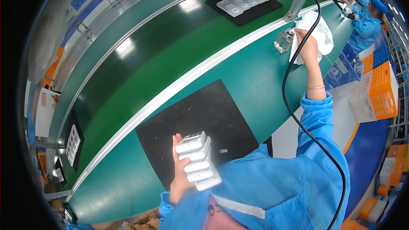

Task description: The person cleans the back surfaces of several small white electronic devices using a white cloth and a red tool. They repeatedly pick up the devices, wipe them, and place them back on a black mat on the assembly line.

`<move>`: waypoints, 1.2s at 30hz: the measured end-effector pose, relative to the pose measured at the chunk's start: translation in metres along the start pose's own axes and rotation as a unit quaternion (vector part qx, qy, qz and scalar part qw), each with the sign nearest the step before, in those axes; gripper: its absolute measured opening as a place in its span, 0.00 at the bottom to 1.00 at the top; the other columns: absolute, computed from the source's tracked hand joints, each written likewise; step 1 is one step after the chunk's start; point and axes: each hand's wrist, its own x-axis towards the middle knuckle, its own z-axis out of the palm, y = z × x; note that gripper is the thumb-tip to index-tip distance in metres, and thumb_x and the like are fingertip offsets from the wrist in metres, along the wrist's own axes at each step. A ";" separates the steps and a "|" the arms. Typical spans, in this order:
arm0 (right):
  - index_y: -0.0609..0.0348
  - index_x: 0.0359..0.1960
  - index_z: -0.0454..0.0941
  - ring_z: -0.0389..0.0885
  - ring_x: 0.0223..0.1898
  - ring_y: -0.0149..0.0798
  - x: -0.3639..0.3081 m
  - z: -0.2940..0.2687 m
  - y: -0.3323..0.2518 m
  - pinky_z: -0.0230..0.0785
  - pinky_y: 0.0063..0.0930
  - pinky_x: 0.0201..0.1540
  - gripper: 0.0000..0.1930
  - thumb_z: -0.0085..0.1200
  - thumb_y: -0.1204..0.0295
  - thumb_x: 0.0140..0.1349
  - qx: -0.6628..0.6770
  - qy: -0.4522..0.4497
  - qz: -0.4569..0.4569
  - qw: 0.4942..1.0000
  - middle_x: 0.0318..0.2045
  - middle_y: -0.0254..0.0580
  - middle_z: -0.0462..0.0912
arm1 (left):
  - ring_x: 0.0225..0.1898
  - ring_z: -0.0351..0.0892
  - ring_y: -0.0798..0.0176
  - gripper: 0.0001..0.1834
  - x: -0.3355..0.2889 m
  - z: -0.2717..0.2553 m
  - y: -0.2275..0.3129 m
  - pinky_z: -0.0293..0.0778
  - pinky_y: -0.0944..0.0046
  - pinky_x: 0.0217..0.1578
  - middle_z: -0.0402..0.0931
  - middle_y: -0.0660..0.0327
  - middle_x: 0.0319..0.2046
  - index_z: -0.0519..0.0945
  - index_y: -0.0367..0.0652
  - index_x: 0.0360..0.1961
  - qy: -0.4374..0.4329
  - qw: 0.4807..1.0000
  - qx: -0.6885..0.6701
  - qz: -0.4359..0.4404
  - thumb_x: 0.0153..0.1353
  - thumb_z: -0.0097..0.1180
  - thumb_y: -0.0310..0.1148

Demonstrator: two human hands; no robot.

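Observation:
My left hand (180, 179) is wrapped round a leaning stack of several small white plastic cases (199, 164), held over the near part of a black mat (200, 110). Dark detail shows on the top case; I cannot make out more. At the far right, my right hand (308, 47) is stretched out with its fingers closed on a white cloth (297, 55). Those fingertips are beside the top of a clear bottle (283, 41) holding some liquid; whether they touch it I cannot tell. More crumpled white material (325, 34) lies behind this hand.
A small pale piece (223, 150) lies on the mat. Beyond the white rail (191, 75), the green conveyor (140, 68) carries black mats with white cases (245, 2). A black cable (286, 96) hangs across my right side. Co-workers (367, 27) sit farther right, near orange crates (375, 93).

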 end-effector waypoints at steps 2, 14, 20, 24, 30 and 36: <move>0.52 0.46 0.88 0.85 0.43 0.54 0.002 -0.001 -0.004 0.76 0.42 0.47 0.10 0.55 0.69 0.71 0.004 0.017 -0.012 1.000 0.41 0.43 0.87 | 0.80 0.45 0.39 0.50 -0.001 0.000 -0.002 0.49 0.43 0.77 0.31 0.47 0.81 0.56 0.76 0.74 0.005 1.000 -0.018 -0.010 0.57 0.73 0.34; 0.63 0.51 0.85 0.82 0.48 0.47 -0.040 -0.016 -0.093 0.74 0.34 0.52 0.14 0.53 0.85 0.68 0.079 -0.001 -0.216 0.973 0.47 0.49 0.82 | 0.74 0.55 0.21 0.54 0.019 -0.010 0.015 0.65 0.38 0.68 0.39 0.24 0.76 0.66 0.65 0.69 -0.013 0.985 0.114 0.126 0.41 0.85 0.42; 0.65 0.42 0.85 0.83 0.40 0.45 -0.155 -0.028 -0.242 0.77 0.32 0.40 0.14 0.59 0.91 0.56 0.385 -0.229 -0.290 0.846 0.42 0.50 0.82 | 0.74 0.53 0.22 0.54 0.019 -0.002 0.018 0.61 0.36 0.69 0.42 0.27 0.76 0.66 0.62 0.69 0.012 0.983 0.116 0.143 0.41 0.85 0.45; 0.59 0.40 0.86 0.83 0.35 0.42 -0.147 -0.044 -0.290 0.77 0.26 0.34 0.17 0.65 0.82 0.45 0.393 -0.287 -0.442 0.754 0.39 0.44 0.84 | 0.75 0.52 0.23 0.53 0.020 -0.004 0.020 0.62 0.36 0.70 0.44 0.28 0.76 0.68 0.61 0.68 0.014 0.982 0.126 0.143 0.40 0.84 0.46; 0.58 0.44 0.84 0.83 0.37 0.35 -0.136 -0.057 -0.327 0.77 0.24 0.33 0.18 0.62 0.72 0.49 0.260 -0.269 -0.578 0.725 0.42 0.40 0.83 | 0.74 0.55 0.25 0.43 0.024 -0.005 0.028 0.64 0.37 0.69 0.48 0.31 0.75 0.77 0.55 0.61 0.017 0.984 0.129 0.121 0.41 0.83 0.47; 0.61 0.44 0.84 0.84 0.39 0.36 -0.128 -0.062 -0.332 0.79 0.24 0.34 0.18 0.62 0.72 0.47 0.242 -0.274 -0.609 0.704 0.43 0.40 0.83 | 0.73 0.58 0.29 0.41 0.028 -0.011 0.038 0.66 0.38 0.68 0.51 0.35 0.74 0.78 0.51 0.59 -0.014 0.980 0.168 0.109 0.43 0.81 0.46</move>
